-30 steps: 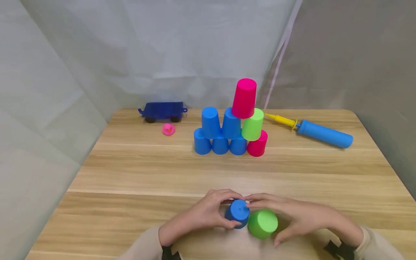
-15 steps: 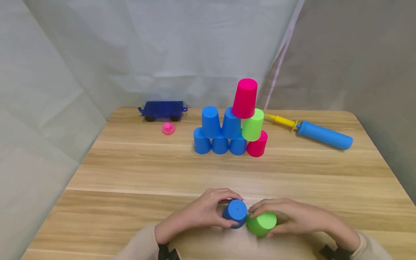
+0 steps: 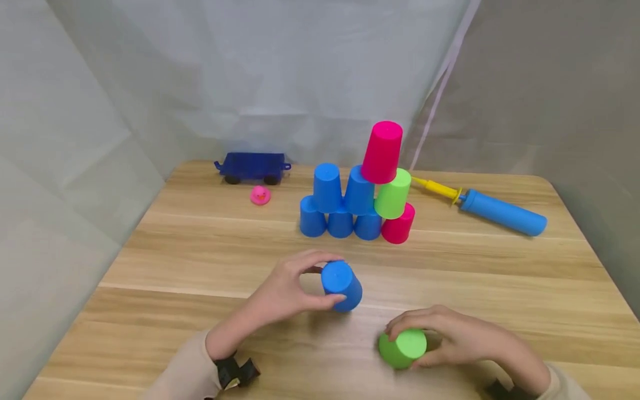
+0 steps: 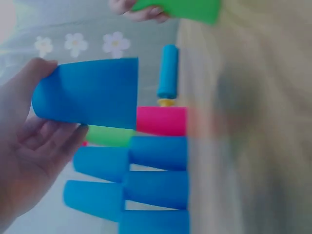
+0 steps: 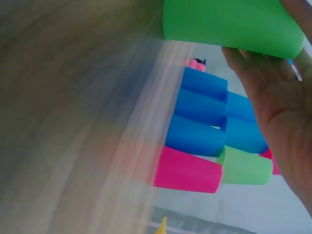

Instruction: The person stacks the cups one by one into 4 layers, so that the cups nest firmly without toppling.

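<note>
The blue cup (image 3: 342,285) is upside down, its closed base up and tilted a little, lifted off the counter (image 3: 210,261) about midway between the near edge and the cup pyramid (image 3: 357,191). The left hand (image 3: 290,289) holds it by the sides, thumb on the near wall and fingers curled over the far wall near the base, a grip that leaves the open mouth free underneath; the left wrist view shows the cup (image 4: 87,92) lying across the fingers (image 4: 48,141) with the mouth clear. Nearer the front edge and to the right, the green cup (image 3: 403,348) is also inverted, and the right hand (image 3: 452,341) wraps around it from the right side, fingers over the top and far side, thumb low. In the right wrist view the green cup (image 5: 234,24) appears raised just off the wood, though blur makes contact hard to judge. The two held cups are apart, not touching. Toward the far edge the pyramid stands mouth-down: a bottom row of three blue cups and a pink one, above it two blue and a green, and a single pink cup (image 3: 382,151) on top, leaning slightly. A blue air pump (image 3: 502,213) with a yellow handle lies near the far right corner, and a dark blue toy wagon (image 3: 252,166) with a small pink duck (image 3: 260,195) sits near the far left corner.
</note>
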